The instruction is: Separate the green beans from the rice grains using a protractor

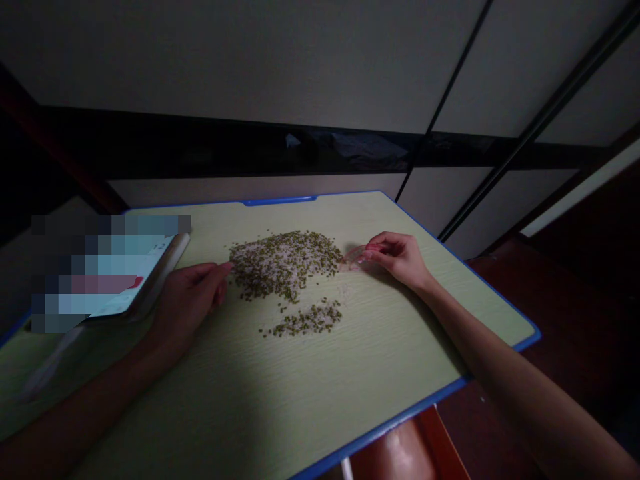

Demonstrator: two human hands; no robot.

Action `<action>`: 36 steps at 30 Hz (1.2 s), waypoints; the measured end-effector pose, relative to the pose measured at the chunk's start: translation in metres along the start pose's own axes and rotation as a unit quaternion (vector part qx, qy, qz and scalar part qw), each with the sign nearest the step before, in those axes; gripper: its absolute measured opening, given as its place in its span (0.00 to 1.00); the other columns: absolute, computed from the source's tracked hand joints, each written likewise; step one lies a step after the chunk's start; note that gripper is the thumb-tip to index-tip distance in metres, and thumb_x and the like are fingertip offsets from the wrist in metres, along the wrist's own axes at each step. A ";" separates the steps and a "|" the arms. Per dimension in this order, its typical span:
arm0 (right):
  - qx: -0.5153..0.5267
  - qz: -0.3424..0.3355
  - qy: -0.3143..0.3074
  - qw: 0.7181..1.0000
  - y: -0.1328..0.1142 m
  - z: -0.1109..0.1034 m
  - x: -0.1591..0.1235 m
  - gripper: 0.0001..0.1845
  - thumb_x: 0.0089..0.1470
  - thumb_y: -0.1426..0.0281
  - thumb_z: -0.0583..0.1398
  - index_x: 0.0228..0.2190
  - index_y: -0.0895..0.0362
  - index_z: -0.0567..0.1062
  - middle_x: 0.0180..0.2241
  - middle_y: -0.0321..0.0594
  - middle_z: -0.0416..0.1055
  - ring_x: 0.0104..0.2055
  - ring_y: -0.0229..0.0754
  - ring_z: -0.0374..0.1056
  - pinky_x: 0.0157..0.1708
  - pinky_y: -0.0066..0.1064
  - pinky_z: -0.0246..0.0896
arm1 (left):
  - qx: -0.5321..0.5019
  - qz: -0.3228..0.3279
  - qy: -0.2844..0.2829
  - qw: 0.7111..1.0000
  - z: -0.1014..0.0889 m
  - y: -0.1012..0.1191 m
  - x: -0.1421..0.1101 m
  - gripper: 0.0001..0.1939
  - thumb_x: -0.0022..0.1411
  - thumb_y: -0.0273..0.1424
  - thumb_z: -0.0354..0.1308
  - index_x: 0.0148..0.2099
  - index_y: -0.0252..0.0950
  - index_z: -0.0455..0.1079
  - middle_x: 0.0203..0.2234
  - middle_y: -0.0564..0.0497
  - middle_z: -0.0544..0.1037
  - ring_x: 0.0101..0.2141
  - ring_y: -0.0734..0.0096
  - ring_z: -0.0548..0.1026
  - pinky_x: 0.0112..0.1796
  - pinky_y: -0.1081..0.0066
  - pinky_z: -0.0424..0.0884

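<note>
A wide pile of small green beans mixed with white, rice-like grains [285, 260] lies in the middle of the table. In front of it is a smaller patch of the same mix [313, 319]. My left hand [193, 293] is at the pile's left edge, its thumb and forefinger pressed together; whatever lies between the tips is hidden. At the right end of the pile, my right hand [397, 257] pinches a thin see-through, pinkish plastic piece [356, 257]. That piece reaches the edge of the pile, and its exact kind is unclear.
The pale table [400, 360] has a blue rim. A tablet-like device with a lit, partly blurred screen [117, 273] leans at the left, beside my left hand. Behind the table stand pale cabinet panels [250, 67]. An orange-red stool or seat [400, 453] shows below the front edge.
</note>
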State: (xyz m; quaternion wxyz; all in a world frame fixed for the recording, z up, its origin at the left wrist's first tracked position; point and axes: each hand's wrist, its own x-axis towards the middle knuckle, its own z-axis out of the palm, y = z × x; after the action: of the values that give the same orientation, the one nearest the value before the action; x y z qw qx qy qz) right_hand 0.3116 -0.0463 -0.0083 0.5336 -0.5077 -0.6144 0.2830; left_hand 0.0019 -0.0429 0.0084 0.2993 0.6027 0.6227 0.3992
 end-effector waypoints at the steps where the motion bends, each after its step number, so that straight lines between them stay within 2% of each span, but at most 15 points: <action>1: 0.001 0.001 -0.003 1.000 -0.001 0.000 0.000 0.10 0.35 0.66 0.66 0.19 0.58 0.72 0.18 0.36 0.70 0.20 0.36 0.64 0.20 0.28 0.58 | 0.000 -0.003 -0.001 1.000 0.000 -0.001 0.000 0.21 0.51 0.43 0.51 0.13 0.39 0.57 0.07 0.59 0.59 0.13 0.77 0.56 0.19 0.73 0.53; 19: 0.029 0.008 -0.022 0.999 -0.004 0.004 -0.002 0.08 0.35 0.70 0.66 0.19 0.58 0.72 0.18 0.35 0.70 0.19 0.35 0.64 0.20 0.27 0.57 | 0.004 0.002 0.000 1.000 0.000 -0.002 0.000 0.21 0.52 0.41 0.51 0.13 0.38 0.57 0.07 0.60 0.59 0.14 0.78 0.57 0.19 0.74 0.53; 29: 0.032 0.020 0.002 0.999 -0.002 0.002 -0.001 0.08 0.35 0.70 0.65 0.19 0.59 0.72 0.17 0.35 0.70 0.19 0.35 0.65 0.20 0.27 0.58 | 0.012 0.008 0.000 1.000 -0.001 -0.007 0.003 0.21 0.52 0.42 0.51 0.13 0.38 0.57 0.07 0.60 0.59 0.14 0.78 0.57 0.19 0.74 0.53; 36: 0.013 -0.005 0.008 1.000 0.001 0.003 0.000 0.08 0.36 0.68 0.65 0.20 0.59 0.72 0.19 0.36 0.71 0.20 0.35 0.65 0.20 0.27 0.58 | 0.001 0.005 0.002 1.000 0.001 -0.005 0.002 0.21 0.52 0.42 0.51 0.12 0.38 0.57 0.07 0.60 0.59 0.14 0.78 0.57 0.20 0.74 0.53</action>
State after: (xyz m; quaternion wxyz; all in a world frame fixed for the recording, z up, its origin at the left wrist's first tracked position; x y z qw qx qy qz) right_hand 0.3096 -0.0457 -0.0101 0.5467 -0.5000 -0.6086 0.2841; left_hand -0.0002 -0.0408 0.0043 0.2953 0.6054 0.6208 0.4011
